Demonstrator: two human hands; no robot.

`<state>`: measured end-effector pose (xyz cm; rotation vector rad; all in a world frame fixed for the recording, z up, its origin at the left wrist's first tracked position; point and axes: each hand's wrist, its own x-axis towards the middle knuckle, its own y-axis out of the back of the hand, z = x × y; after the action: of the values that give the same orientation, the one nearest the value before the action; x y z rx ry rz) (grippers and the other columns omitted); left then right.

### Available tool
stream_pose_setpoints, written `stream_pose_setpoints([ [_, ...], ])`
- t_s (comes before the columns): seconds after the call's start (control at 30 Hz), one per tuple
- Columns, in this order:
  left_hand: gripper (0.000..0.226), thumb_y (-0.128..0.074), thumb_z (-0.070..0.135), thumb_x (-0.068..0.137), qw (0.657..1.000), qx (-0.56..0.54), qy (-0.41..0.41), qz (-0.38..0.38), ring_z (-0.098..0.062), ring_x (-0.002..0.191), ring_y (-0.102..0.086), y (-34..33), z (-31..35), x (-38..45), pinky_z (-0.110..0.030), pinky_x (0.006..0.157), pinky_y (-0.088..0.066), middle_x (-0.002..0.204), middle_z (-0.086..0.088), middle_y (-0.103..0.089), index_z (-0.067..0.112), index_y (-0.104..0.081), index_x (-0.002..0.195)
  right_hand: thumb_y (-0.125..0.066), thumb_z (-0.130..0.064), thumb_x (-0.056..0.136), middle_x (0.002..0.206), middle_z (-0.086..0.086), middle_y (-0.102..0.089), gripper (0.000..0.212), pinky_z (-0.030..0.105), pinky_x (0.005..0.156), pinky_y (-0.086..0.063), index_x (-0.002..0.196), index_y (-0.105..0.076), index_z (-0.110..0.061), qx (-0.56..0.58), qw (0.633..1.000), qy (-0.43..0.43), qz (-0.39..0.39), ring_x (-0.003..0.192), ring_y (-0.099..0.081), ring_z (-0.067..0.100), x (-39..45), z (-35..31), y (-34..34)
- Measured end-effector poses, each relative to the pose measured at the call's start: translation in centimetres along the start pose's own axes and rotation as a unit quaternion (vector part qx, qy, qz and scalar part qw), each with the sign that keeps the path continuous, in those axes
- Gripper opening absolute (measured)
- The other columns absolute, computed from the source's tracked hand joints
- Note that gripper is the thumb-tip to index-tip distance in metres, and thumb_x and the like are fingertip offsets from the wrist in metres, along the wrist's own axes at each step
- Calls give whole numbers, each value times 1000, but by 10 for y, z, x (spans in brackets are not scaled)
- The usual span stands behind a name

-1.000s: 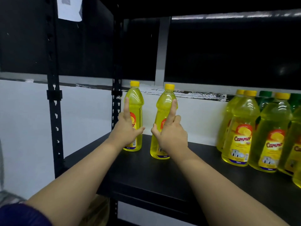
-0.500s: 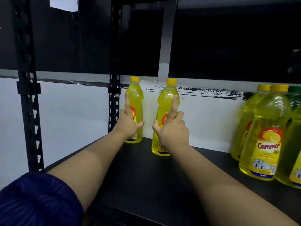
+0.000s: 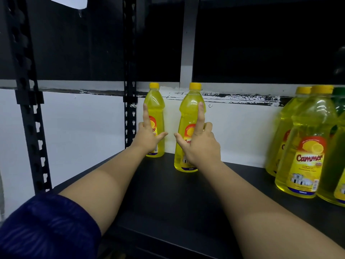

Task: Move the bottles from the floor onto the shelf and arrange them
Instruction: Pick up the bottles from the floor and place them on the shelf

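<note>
Two slim yellow bottles with yellow caps stand upright at the back of the black shelf (image 3: 186, 199), near the white wall. My left hand (image 3: 149, 136) is on the left bottle (image 3: 155, 101), thumb at its right side, curled fingers at its left, index finger pointing up along it. In the same way my right hand (image 3: 200, 144) wraps the right bottle (image 3: 189, 109), which stands slightly nearer to me. A small gap separates the two bottles. Their lower labels are hidden behind my hands.
A group of larger yellow bottles (image 3: 306, 146) and green ones (image 3: 339, 101) stands on the right of the shelf. A black perforated upright (image 3: 129, 71) rises just left of the left bottle; another upright (image 3: 28, 109) stands nearer on the left. The shelf above is dark.
The view has moved closer and leftward. Both hands stay on their bottles, which sit deeper on the shelf near the wall. The thumbs have spread a little.
</note>
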<state>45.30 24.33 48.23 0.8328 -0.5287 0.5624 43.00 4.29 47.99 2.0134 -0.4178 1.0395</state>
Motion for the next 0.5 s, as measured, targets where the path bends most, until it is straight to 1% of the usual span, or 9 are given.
stream_pose_setpoints([
  [0.1, 122, -74, 49, 90, 999, 1, 22, -27, -41, 139, -44, 2, -7, -3, -51, 112, -38, 155, -25, -33, 35, 25, 159, -58, -47, 94, 115, 8, -48, 100, 41, 76, -51, 159, 18, -48, 95, 995, 3, -19, 92, -59, 31, -2, 5, 10],
  [0.17, 116, -72, 54, 90, 998, -7, 54, -28, -42, 138, -44, 11, -10, -5, -52, 113, -41, 155, -25, -32, 31, 16, 162, -59, -38, 94, 115, 8, -49, 98, 38, 76, -48, 160, 12, -50, 127, 991, 7, -28, 92, -60, 31, -2, 8, 15],
  [0.23, 107, -68, 55, 92, 996, -14, 84, 3, -43, 141, -41, 26, -5, -8, -52, 113, -41, 158, -24, -29, 19, 2, 165, -63, -40, 93, 119, 8, -50, 99, 38, 79, -50, 160, 9, -51, 143, 989, 14, -34, 98, -61, 31, -4, 9, 16],
  [0.27, 100, -66, 54, 94, 996, -22, 87, 26, -42, 142, -41, 35, 0, -14, -50, 113, -40, 158, -22, -29, 14, -7, 165, -66, -43, 93, 122, 8, -50, 100, 39, 81, -52, 160, 8, -51, 148, 988, 21, -39, 101, -62, 31, -5, 8, 16],
  [0.33, 83, -64, 48, 97, 994, -50, 73, 65, -37, 137, -47, 47, 6, -31, -44, 110, -41, 155, -17, -34, 12, -23, 160, -71, -49, 92, 127, 7, -51, 102, 41, 86, -55, 160, 5, -52, 155, 986, 34, -54, 106, -63, 31, -7, 3, 14],
  [0.37, 76, -65, 46, 97, 993, -74, 60, 69, -34, 133, -51, 50, 7, -42, -42, 109, -43, 152, -14, -39, 14, -30, 157, -73, -50, 91, 128, 7, -51, 104, 42, 88, -56, 160, 4, -53, 164, 984, 38, -64, 108, -64, 30, -9, -1, 12],
  [0.4, 73, -68, 46, 96, 992, -97, 51, 56, -32, 129, -54, 51, 5, -53, -43, 108, -46, 148, -11, -44, 16, -34, 154, -74, -49, 91, 130, 7, -51, 104, 44, 90, -57, 160, 3, -53, 178, 980, 42, -76, 110, -64, 29, -10, -5, 11],
  [0.43, 75, -70, 48, 93, 991, -122, 48, 32, -29, 125, -57, 52, 4, -64, -45, 106, -48, 147, -8, -48, 18, -36, 152, -75, -48, 91, 131, 6, -53, 103, 45, 90, -58, 160, 1, -54, 199, 975, 43, -88, 110, -65, 26, -12, -10, 11],
  [0.5, 88, -75, 53, 87, 986, -155, 62, -18, -26, 124, -58, 53, 6, -81, -47, 104, -52, 147, -3, -49, 22, -30, 155, -73, -45, 93, 131, 3, -56, 97, 42, 87, -59, 161, -4, -50, 244, 962, 30, -116, 101, -68, 20, -16, -16, 12],
])
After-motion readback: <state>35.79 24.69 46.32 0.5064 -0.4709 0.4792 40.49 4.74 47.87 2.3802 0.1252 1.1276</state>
